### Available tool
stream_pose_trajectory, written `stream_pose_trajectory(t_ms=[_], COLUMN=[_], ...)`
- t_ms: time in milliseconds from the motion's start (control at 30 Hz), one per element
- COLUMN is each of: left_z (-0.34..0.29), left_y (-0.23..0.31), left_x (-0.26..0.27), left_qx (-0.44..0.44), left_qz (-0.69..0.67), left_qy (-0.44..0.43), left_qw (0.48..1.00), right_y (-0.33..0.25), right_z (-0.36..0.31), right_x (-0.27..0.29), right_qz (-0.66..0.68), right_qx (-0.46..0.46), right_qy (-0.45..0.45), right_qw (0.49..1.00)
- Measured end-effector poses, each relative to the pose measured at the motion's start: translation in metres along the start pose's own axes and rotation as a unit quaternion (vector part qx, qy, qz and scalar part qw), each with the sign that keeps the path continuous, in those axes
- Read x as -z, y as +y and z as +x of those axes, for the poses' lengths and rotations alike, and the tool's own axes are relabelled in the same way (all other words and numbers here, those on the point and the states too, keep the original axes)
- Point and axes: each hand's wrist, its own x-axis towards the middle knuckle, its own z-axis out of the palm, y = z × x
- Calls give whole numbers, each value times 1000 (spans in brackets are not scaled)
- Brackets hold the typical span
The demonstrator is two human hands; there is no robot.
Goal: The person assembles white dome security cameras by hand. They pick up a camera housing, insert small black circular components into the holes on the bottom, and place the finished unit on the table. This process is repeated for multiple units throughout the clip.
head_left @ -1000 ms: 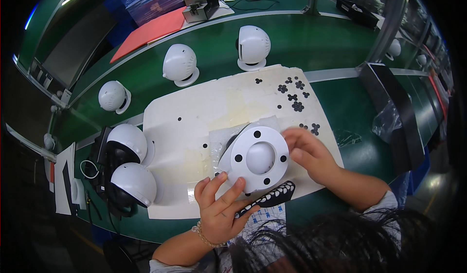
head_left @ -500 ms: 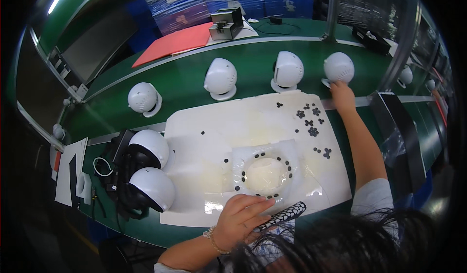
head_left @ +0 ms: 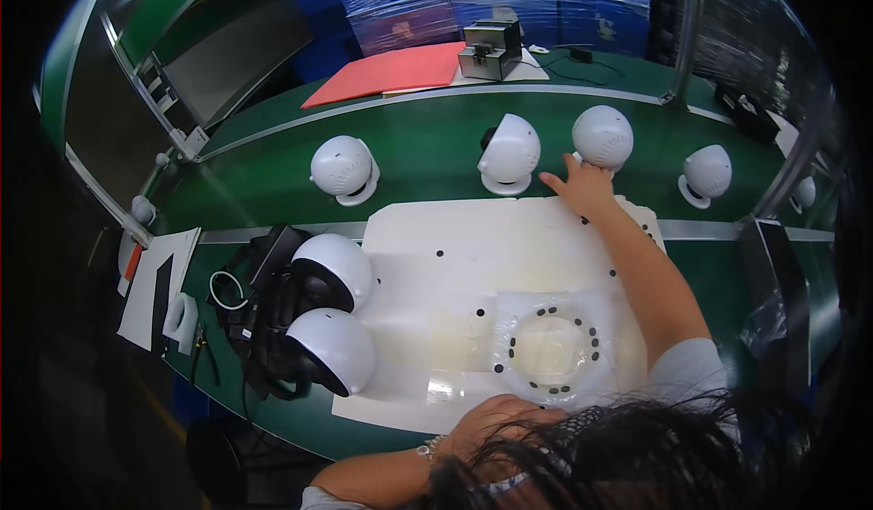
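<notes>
My right hand [head_left: 587,187] reaches over the board to the base of a white ball-shaped device [head_left: 603,135] on a round foot. Its thumb and forefinger are spread apart; the other fingertips touch low on the device, partly hidden beneath it. Similar devices stand alongside: one [head_left: 509,151] with a dark opening facing left, one [head_left: 706,174] to the right, and another [head_left: 344,166] farther left. My left hand [head_left: 500,421] rests at the near edge of the white board [head_left: 427,233], its fingers mostly hidden by hair. A dark honeycomb-patterned item [head_left: 596,419] shows partly beside it.
On the board lies a clear plastic-wrapped ring [head_left: 509,342] with small black discs on it; loose discs are scattered around. Two larger white domes [head_left: 332,351] with black parts and cables stand at left, near pliers [head_left: 205,355]. A black box [head_left: 773,301] stands at right.
My right hand has left the rightmost device and moved left to its neighbour. The rightmost device now faces differently. The whole view has shifted, and my left hand's fingers are less visible.
</notes>
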Motion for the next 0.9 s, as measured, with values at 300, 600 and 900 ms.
stream_pose_trajectory(t_ms=[300,600,900], left_z=[6,10,-4], left_y=[-2,14,-1], left_x=[9,20,-6], left_qx=[-79,-30,-13], left_qz=[36,-10,-23], left_qy=[-2,8,19], left_qw=[996,999,999], right_y=[-28,100,123], right_z=[20,-9,-172], right_x=[-26,37,50], right_qz=[1,37,-4], right_qx=[-83,11,81], right_qy=[18,26,28], right_qw=[996,999,996])
